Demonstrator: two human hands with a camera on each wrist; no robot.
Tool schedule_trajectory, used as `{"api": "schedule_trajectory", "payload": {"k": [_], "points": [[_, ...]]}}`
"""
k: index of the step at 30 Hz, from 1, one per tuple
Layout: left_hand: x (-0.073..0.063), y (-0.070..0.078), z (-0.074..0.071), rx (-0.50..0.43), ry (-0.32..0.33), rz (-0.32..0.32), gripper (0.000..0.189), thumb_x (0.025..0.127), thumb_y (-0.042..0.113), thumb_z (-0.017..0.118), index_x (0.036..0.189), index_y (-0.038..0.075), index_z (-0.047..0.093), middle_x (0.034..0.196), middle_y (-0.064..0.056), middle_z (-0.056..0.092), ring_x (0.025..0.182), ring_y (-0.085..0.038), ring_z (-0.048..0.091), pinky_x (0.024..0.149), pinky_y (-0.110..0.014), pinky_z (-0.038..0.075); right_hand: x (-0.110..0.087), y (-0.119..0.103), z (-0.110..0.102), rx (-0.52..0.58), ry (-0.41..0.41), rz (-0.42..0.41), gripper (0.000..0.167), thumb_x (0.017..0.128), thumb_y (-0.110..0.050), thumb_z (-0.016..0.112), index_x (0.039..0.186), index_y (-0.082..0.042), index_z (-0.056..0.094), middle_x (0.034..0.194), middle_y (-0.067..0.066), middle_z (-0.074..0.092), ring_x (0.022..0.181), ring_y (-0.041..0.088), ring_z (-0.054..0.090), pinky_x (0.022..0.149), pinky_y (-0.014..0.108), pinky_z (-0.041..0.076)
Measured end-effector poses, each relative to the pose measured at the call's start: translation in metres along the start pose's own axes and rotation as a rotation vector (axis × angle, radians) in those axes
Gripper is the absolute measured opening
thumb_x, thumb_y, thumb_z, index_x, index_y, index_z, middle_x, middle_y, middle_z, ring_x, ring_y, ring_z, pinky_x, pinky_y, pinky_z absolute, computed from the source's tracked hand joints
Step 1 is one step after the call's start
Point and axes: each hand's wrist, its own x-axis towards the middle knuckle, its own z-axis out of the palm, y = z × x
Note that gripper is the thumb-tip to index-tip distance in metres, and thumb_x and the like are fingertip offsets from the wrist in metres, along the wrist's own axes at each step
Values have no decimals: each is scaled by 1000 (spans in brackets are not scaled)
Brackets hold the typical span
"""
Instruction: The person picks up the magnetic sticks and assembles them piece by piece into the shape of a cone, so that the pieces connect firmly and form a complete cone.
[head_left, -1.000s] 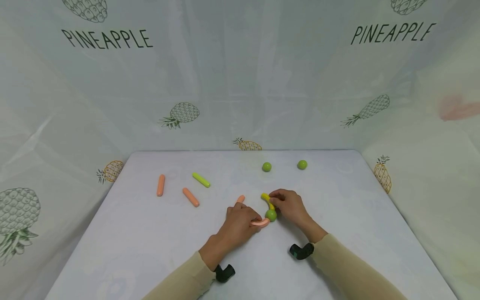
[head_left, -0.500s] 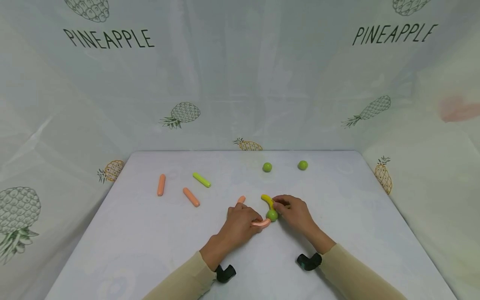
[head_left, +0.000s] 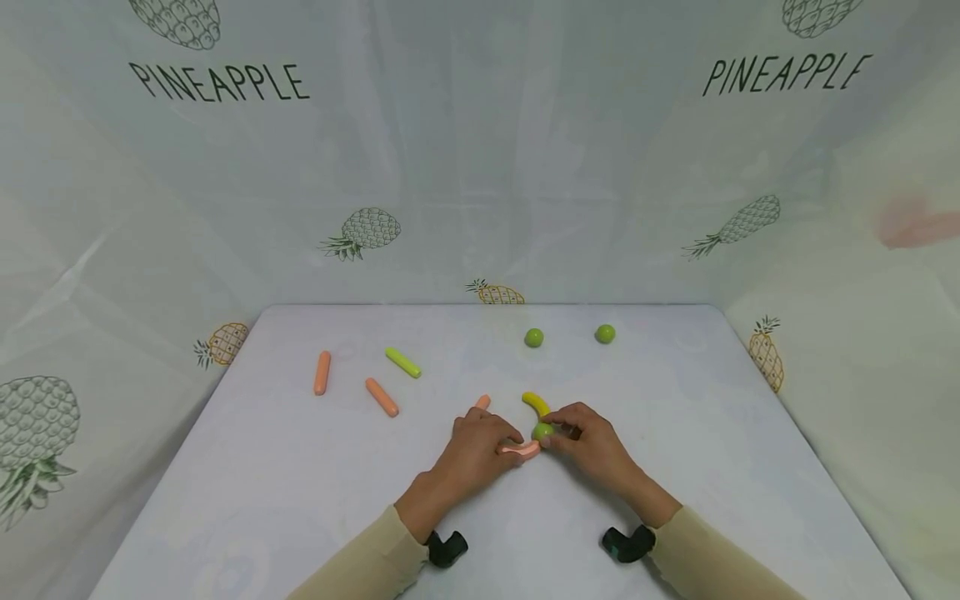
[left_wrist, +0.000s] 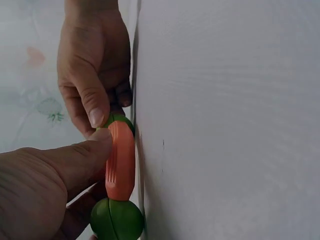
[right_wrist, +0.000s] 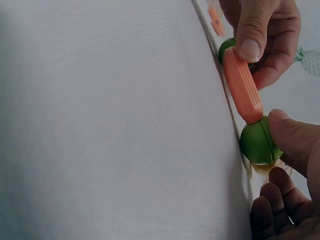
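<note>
My left hand [head_left: 476, 443] pinches a curved orange piece [left_wrist: 121, 162] between thumb and fingers, low over the table. One end of that piece meets a green ball [head_left: 542, 431], and my right hand [head_left: 592, 440] holds this ball between thumb and fingers. A curved yellow piece [head_left: 534, 402] runs from the ball toward the back of the table. In the left wrist view a second green ball [left_wrist: 117, 221] joins the orange piece's other end; the left hand hides it from the head view. Past the left knuckles, the tip of another orange piece [head_left: 483, 402] shows.
Two orange sticks [head_left: 322, 372] [head_left: 382, 397] and a lime-green stick [head_left: 403, 362] lie at the table's left. Two loose green balls [head_left: 534, 337] [head_left: 605, 334] sit near its back edge. A pineapple-printed cloth [head_left: 480, 167] rises behind the white table [head_left: 247, 475].
My right hand has slid from the yellow piece toward me and onto the green ball. The left hand keeps its grip on the curved orange piece, nearly unmoved.
</note>
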Motion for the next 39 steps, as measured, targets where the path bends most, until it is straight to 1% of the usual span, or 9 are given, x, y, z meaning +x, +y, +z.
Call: {"api": "schedule_trajectory", "payload": {"k": [5,11,15,18,23,26,29,34,39], "points": [[-1,-1,-4,-48,3,20,21,91,30,84,110,21,81,111,10,77,116,-21,56,95,-47,44,-2,2,-3,7,4,-5,27,91,-22,85,117,-18,79,110,-3,68,90,9,57,78,24,50],[0,-3,-6,-108,24,38,16,94,27,81,108,20,82,108,11,77,114,-19,57,98,-45,44,-3,3,-5,15,8,8,28,90,-19,85,117,-18,79,110,-3,69,89,8,57,78,23,49],[3,-6,-13,-156,46,-11,16,96,29,79,110,21,82,105,12,75,114,-17,56,98,-41,47,-4,3,-7,19,11,9,27,91,-18,85,118,-17,79,111,-2,69,89,8,57,78,23,49],[9,-10,-21,-164,71,-49,15,99,31,76,109,21,81,108,9,75,116,-18,57,97,-41,51,-4,4,-7,20,10,-1,28,91,-18,84,118,-17,79,112,-2,70,90,8,58,78,23,49],[31,-20,-39,-204,99,-118,15,100,31,75,112,23,80,122,4,75,125,-24,59,107,-48,49,-5,7,-7,26,12,-21,29,90,-18,85,118,-18,79,111,-3,69,91,8,58,78,23,50],[49,-25,-48,-243,114,-131,18,100,31,75,116,22,80,125,2,74,127,-29,61,105,-48,51,-5,8,-7,34,14,-25,29,90,-18,85,118,-18,79,111,-4,69,92,9,58,78,23,50],[69,-29,-55,-265,121,-120,21,101,30,74,119,20,79,125,1,74,125,-31,63,100,-45,54,-6,9,-7,50,14,-25,28,90,-19,85,118,-18,79,111,-4,69,93,11,59,79,23,50],[102,-33,-58,-281,108,-133,24,103,33,72,123,21,77,124,3,74,125,-29,63,102,-45,53,-6,11,-4,71,9,-23,28,91,-22,85,119,-19,79,113,-4,70,95,11,60,81,22,50],[126,-40,-59,-332,95,-113,32,103,35,71,129,17,74,127,2,72,126,-27,61,104,-46,52,-5,9,-1,80,0,-27,29,91,-22,85,119,-20,78,112,-5,70,95,10,60,82,22,51]]}}
